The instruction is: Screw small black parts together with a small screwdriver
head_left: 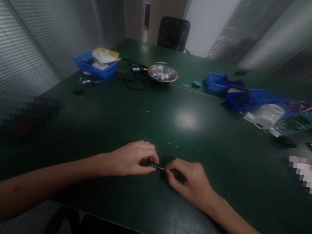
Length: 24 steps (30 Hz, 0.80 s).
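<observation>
Low over the green table (pixel 106 124), my left hand (pixel 138 158) pinches a small dark piece with green on it (pixel 154 165) between thumb and fingers. A thin pale strip (pixel 162 168) juts from its right side toward my right hand (pixel 190 180). The thumb and index fingertips of that hand close at the strip's far end. The exact kind of the small piece cannot be made out, and part of it is hidden by my left fingers. Tiny white scraps (pixel 173 144) lie just beyond both hands.
A metal bowl (pixel 151 72) with small white parts stands at the back, near a black cable (pixel 133 87). At back left is a blue bin (pixel 100 71). More blue trays (pixel 215 84), a white plastic item (pixel 270 114) and clear packaging (pixel 308 116) crowd the right.
</observation>
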{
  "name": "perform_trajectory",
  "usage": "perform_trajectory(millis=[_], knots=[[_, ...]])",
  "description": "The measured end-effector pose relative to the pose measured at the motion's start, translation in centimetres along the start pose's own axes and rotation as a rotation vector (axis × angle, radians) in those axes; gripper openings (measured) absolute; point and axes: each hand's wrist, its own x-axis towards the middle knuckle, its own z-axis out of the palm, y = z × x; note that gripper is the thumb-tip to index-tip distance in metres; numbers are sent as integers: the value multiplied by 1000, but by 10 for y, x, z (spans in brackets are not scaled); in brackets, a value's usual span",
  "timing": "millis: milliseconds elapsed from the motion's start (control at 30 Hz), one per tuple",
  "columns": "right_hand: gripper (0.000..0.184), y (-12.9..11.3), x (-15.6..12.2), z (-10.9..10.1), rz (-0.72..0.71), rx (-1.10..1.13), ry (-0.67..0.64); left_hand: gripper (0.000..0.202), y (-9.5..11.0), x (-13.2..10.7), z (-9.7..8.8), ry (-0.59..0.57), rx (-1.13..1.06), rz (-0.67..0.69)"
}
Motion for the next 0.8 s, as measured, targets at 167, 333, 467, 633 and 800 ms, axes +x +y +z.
perform_trajectory(millis=[167,333,467,633,800], knots=[[14,-6,2,0,12,158,152,15,0,0,0,-8,-6,2],[14,-7,2,-1,2,175,195,17,-1,1,-1,-23,-10,4],[14,-6,2,-2,-3,175,184,16,3,0,-11,-84,-27,44],[15,-7,2,-4,-1,181,182,19,5,-7,-36,-274,-50,63],[16,-8,2,-5,3,190,166,16,-23,-15,-63,-239,-57,-51]])
